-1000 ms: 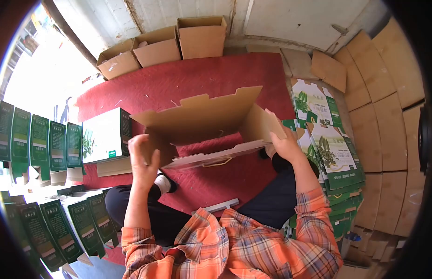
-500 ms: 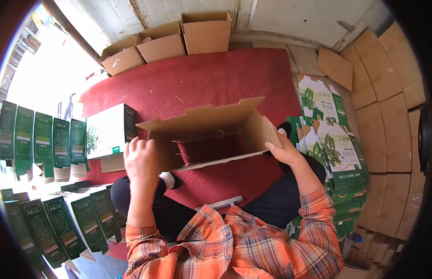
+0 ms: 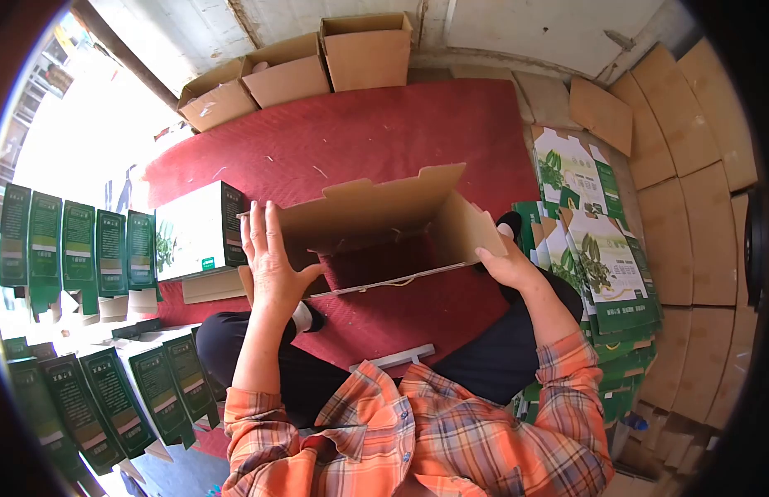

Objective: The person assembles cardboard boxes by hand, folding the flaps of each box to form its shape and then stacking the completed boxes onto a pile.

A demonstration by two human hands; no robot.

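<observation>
Red carpet, three open cartons, white wall panels

No wording could be read with certainty. Pale lines of small print, too fine to resolve, ran down the green box ends at left, and a small green label marked the white box; larger characters on the flat cartons at right were likewise illegible.
</observation>
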